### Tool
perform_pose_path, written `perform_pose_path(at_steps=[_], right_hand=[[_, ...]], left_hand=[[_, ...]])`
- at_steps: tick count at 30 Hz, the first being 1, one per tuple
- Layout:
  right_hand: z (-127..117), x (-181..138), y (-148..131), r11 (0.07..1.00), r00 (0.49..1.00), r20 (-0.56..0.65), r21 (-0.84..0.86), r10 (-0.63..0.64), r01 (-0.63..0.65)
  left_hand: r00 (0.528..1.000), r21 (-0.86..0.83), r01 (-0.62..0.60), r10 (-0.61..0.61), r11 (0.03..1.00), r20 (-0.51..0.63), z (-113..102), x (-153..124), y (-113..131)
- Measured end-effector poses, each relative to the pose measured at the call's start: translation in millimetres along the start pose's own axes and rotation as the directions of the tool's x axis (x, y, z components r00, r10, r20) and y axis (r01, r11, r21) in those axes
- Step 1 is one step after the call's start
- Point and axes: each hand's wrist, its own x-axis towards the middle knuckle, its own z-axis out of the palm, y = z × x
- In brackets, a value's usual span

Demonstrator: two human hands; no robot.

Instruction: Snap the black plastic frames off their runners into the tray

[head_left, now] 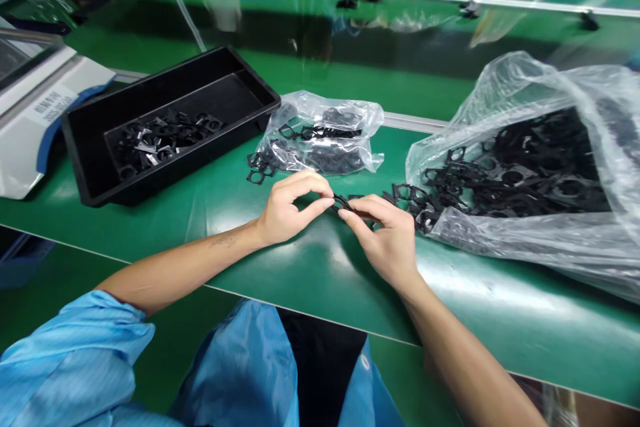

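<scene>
Left hand (293,209) and right hand (385,240) are both closing on one black frame gasket (343,202), pinching it between fingertips at mid-frame above the green workbench (310,280). Further gaskets (413,200) are trailing from the open polythene bag (500,90) at right, while a black tray (85,153) at upper left is holding more. Interlocked pieces are a snag risk: a hard tug could bend this gasket or drag the heap toward the workbench edge.

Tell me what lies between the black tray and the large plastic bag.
In the head view, a smaller clear plastic bag holding black frame-shaped parts lies between the black tray and the large plastic bag.
</scene>
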Motion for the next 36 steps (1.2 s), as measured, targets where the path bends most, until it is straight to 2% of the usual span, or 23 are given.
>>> perform_pose_path(at_steps=[3, 6, 11, 15, 20, 24, 28, 30, 36], right_hand=[[-1, 1, 0, 1.000, 1.000, 0.001, -0.022, -0.021, 0.021], [-1, 1, -1, 0.998, 0.999, 0.002, -0.050, -0.049, 0.049], [1, -1, 0, 0.997, 0.998, -0.004, -0.046, -0.055, 0.055], [3, 0, 0, 0.988, 0.994, 0.027, 0.116, 0.102, -0.105], [-1, 4, -5, 0.839, 0.928, 0.193, 0.398, 0.318, -0.371], [-4, 9, -6, 0.679, 0.871, 0.269, 0.547, 0.411, -0.490], [-7, 14, -3, 0.495, 0.791, 0.413, 0.622, 0.452, -0.607], [-7, 15, -2, 0.472, 0.769, 0.452, 0.610, 0.452, -0.636], [-6, 12, -2, 0.522, 0.779, 0.428, 0.580, 0.459, -0.626]], left_hand=[[0.996, -0.079, 0.088, -0.088, 0.993, 0.003, 1, 0, -3], [0.981, -0.191, 0.193, -0.186, 0.963, 0.054, 2, 1, -7], [0.962, -0.251, 0.261, -0.228, 0.932, 0.152, 0, 2, -10], [0.960, -0.256, 0.267, -0.234, 0.929, 0.154, 1, 1, -9], [0.954, -0.264, 0.280, -0.236, 0.923, 0.185, 1, 0, -8], [0.979, -0.240, 0.194, -0.171, 0.951, 0.115, -1, 2, -7], [0.998, -0.081, -0.018, 0.023, 0.997, 0.060, -4, 4, -4], [0.995, -0.041, -0.081, 0.083, 0.996, 0.051, -6, 4, -3], [0.984, 0.010, -0.161, 0.160, 0.987, 0.079, -7, 3, -2]])
